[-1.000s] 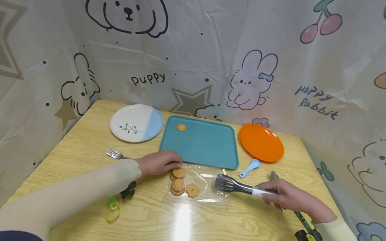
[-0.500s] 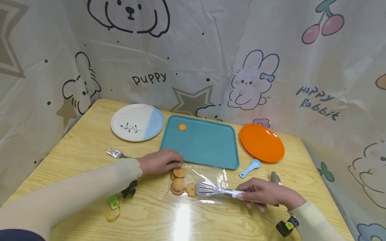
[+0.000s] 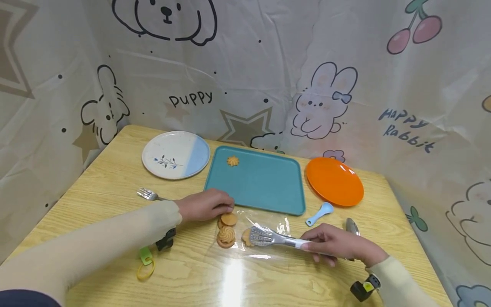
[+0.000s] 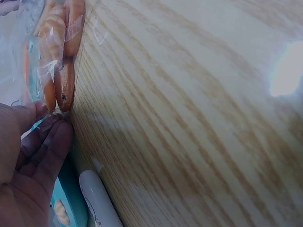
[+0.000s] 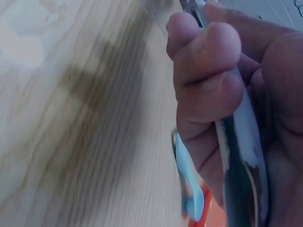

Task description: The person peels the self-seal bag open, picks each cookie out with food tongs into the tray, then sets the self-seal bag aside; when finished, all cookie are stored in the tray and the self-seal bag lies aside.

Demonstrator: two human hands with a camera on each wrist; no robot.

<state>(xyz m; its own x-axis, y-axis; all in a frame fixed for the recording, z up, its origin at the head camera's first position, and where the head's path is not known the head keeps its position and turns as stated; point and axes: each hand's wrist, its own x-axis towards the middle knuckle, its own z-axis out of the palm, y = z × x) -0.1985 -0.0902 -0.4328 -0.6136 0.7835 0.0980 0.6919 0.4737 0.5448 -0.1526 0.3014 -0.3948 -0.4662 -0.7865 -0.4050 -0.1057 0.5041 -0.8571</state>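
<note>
My left hand (image 3: 207,205) pinches the edge of a clear plastic bag (image 3: 264,218) between thumb and fingertips. In the left wrist view, cookies (image 4: 53,35) show through the film just beyond those fingertips. A plain round cookie (image 3: 229,219) and a swirled cookie (image 3: 226,235) lie at the bag's left end. Metal serving tongs (image 3: 281,240) are gripped around the handle by my right hand (image 3: 331,245). Their slotted head overlaps a flower-shaped cookie (image 3: 246,238), hiding most of it. In the right wrist view, curled fingers wrap the tongs' handle (image 5: 246,137).
Behind the bag lies a teal tray (image 3: 264,183) bearing one star-shaped cookie (image 3: 232,161). A white and blue plate (image 3: 168,149) sits left, an orange plate (image 3: 334,181) right. Around them lie a fork (image 3: 148,195), a blue spoon (image 3: 320,213), a metal spoon (image 3: 351,227) and a green clip (image 3: 145,256).
My right hand has brought the tongs left from the bag's right part onto the flower-shaped cookie. That cookie has since shifted slightly right. The left hand keeps its place at the bag.
</note>
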